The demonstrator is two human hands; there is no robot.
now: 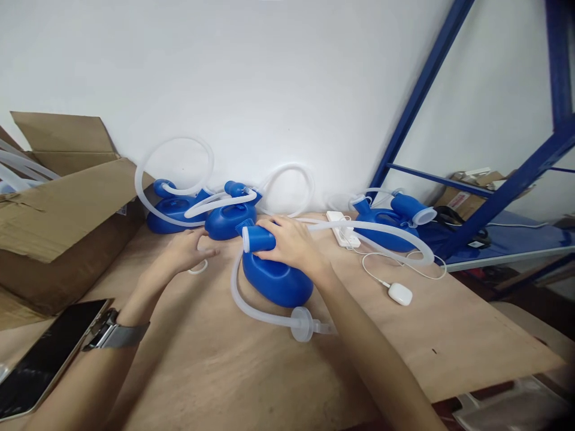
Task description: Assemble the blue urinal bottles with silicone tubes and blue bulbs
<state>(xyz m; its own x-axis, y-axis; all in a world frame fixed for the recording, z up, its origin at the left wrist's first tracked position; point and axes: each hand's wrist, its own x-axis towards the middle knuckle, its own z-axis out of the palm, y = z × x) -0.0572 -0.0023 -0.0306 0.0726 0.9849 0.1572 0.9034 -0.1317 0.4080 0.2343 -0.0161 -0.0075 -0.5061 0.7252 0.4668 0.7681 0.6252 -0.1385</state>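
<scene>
A blue plastic bottle (276, 278) lies on the wooden table (251, 371) in front of me, its neck (257, 238) pointing left. My right hand (290, 242) is wrapped over the bottle's neck and top. A translucent white hose (251, 308) curves round its front and ends in a flanged connector (303, 325). My left hand (186, 250) rests on the table to the left, fingers curled, touching a small white ring (198, 267). Whether it grips the ring is unclear.
Two more blue bottles with hoses (204, 209) stand at the wall, another (389, 224) at the right. A white power strip (344, 230) and white puck on a cable (399, 293) lie right. Open cardboard box (58, 209) left, phone (47, 356) near left, blue shelving (507, 191) right.
</scene>
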